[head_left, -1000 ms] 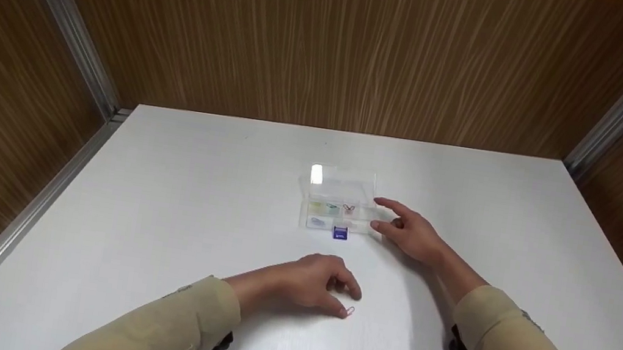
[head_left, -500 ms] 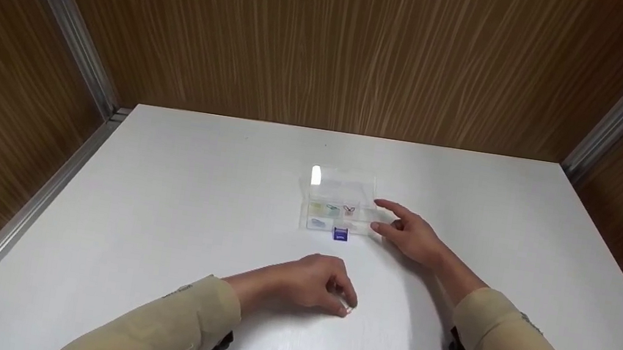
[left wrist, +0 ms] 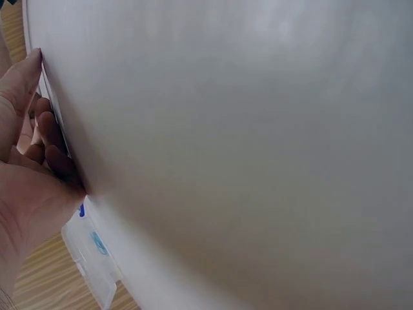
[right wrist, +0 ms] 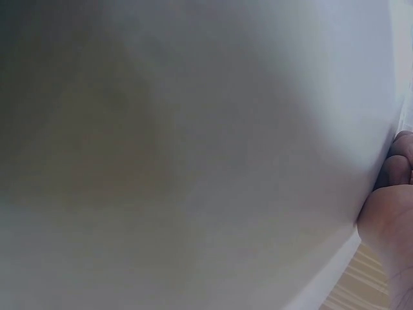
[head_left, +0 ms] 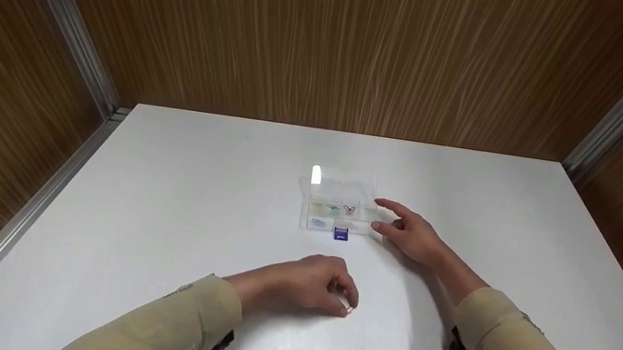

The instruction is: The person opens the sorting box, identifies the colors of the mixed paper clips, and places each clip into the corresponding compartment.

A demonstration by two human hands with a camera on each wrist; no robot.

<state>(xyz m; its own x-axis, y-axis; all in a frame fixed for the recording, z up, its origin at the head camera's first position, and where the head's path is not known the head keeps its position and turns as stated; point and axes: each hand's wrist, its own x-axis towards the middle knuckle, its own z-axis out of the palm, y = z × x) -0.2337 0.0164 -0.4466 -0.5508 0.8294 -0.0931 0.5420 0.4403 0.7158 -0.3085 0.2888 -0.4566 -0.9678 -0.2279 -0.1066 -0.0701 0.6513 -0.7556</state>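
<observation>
- The flat white table (head_left: 172, 197) carries everything; brown wood-grain walls (head_left: 331, 42) enclose it.
- The clear plastic compartment box (head_left: 339, 207), lid up, sits mid-table with small coloured clips inside and a blue latch (head_left: 340, 234) at its near edge.
- The right hand (head_left: 410, 234) rests at the box's right side, thumb and forefinger spread loosely against it, gripping nothing.
- The left hand (head_left: 308, 282) lies nearer the person, fingers curled, pinching a small pink paper clip (head_left: 349, 310) against the tabletop.

A white table (head_left: 161, 189) stands enclosed by wood-grain walls (head_left: 331, 42) with metal corner strips (head_left: 63, 20).
</observation>
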